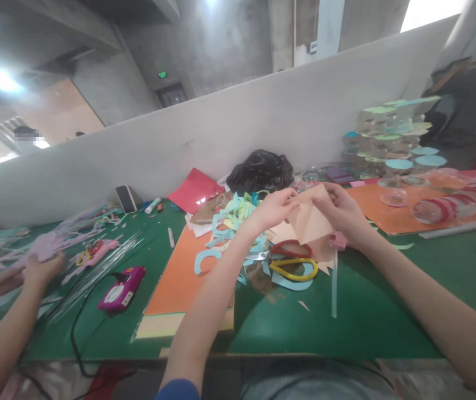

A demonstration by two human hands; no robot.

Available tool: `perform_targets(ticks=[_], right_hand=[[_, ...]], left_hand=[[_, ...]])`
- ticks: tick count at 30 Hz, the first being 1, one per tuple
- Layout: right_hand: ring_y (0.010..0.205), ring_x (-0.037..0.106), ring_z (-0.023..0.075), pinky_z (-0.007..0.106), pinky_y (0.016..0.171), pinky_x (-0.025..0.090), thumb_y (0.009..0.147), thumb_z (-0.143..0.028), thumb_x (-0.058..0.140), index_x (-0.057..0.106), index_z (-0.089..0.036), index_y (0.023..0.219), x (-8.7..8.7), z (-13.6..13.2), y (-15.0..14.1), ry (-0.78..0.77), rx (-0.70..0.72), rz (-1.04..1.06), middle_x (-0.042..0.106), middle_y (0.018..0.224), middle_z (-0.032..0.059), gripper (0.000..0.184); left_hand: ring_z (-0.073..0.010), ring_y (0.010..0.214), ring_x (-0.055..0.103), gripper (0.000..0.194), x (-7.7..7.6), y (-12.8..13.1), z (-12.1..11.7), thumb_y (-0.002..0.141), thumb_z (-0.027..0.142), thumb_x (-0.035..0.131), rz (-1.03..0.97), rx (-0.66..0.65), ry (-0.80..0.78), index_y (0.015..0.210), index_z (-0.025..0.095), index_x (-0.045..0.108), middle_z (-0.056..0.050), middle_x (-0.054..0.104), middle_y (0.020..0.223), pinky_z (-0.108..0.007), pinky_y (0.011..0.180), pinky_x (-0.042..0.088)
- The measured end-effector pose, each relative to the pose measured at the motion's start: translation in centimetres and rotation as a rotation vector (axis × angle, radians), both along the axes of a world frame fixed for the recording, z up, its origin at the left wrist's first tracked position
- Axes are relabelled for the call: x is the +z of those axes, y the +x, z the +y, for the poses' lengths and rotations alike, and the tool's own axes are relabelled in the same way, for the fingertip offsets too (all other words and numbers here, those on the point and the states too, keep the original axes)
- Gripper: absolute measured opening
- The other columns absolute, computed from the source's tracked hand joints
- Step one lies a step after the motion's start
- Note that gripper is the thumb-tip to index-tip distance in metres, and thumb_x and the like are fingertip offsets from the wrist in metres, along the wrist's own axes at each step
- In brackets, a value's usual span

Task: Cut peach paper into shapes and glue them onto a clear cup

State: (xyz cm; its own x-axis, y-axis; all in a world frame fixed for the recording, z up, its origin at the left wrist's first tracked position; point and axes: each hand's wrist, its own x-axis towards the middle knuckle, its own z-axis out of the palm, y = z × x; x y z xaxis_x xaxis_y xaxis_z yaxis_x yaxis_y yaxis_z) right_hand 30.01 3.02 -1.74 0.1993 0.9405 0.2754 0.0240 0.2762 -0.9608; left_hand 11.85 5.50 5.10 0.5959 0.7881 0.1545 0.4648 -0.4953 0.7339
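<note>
Between my two hands a folded piece of peach-coloured paper (310,221) is held up above the green table. My left hand (274,208) pinches its left edge, fingers closed. At its upper right corner my right hand (340,208) grips the paper between thumb and fingers. Just below lie scissors (294,269) with one red and one yellow handle, blades pointing left. Light blue and green paper scraps (238,214) are heaped beside and under them. A pink paper flower on a pale stick (335,289) rests below my right hand.
Orange paper sheets (175,278) lie left of my forearm, a purple device with a cable (122,289) farther left. A black plastic bag (261,171) sits by the wall. Stacked clear cups (392,133) stand back right. At far left, another person's hands (44,269) hold lilac paper.
</note>
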Motion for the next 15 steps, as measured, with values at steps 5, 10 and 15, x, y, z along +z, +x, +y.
perform_targets(ticks=[5, 10, 15], right_hand=[[0.079, 0.064, 0.022, 0.03, 0.059, 0.05, 0.081, -0.051, 0.068, 0.059, -0.024, 0.109, 0.5, -0.4, 0.0, -0.032, 0.004, -0.058, 0.066, 0.095, 0.0042, 0.04], [0.077, 0.06, 0.0192, 0.029, 0.063, 0.048, 0.081, -0.052, 0.066, 0.059, -0.024, 0.1, 0.4, -0.2, 0.0, 0.0, 0.024, -0.055, 0.063, 0.089, 0.0021, 0.035], [0.069, 0.054, 0.0176, 0.03, 0.063, 0.046, 0.081, -0.055, 0.062, 0.059, -0.023, 0.091, -0.1, 0.4, 0.1, 0.008, -0.079, -0.131, 0.058, 0.078, 0.0001, 0.033]], left_hand=[[-0.0138, 0.059, 0.061, 0.013, 0.1, 0.1, -0.5, 0.094, 0.029, 0.044, -0.009, -0.029, -0.077, 0.089, 0.019, 0.051, -0.001, 0.058, 0.083, -0.026, 0.051, 0.046], [-0.0118, 0.051, 0.058, 0.017, 1.3, -1.0, -1.4, 0.096, 0.03, 0.041, 0.057, 0.01, 0.015, 0.097, 0.02, 0.054, 0.002, 0.056, 0.074, -0.025, 0.049, 0.042], [-0.0126, 0.06, 0.061, 0.021, 2.7, -7.0, -1.6, 0.093, 0.034, 0.046, 0.067, 0.228, 0.174, 0.101, 0.02, 0.058, -0.001, 0.061, 0.081, -0.024, 0.054, 0.045]])
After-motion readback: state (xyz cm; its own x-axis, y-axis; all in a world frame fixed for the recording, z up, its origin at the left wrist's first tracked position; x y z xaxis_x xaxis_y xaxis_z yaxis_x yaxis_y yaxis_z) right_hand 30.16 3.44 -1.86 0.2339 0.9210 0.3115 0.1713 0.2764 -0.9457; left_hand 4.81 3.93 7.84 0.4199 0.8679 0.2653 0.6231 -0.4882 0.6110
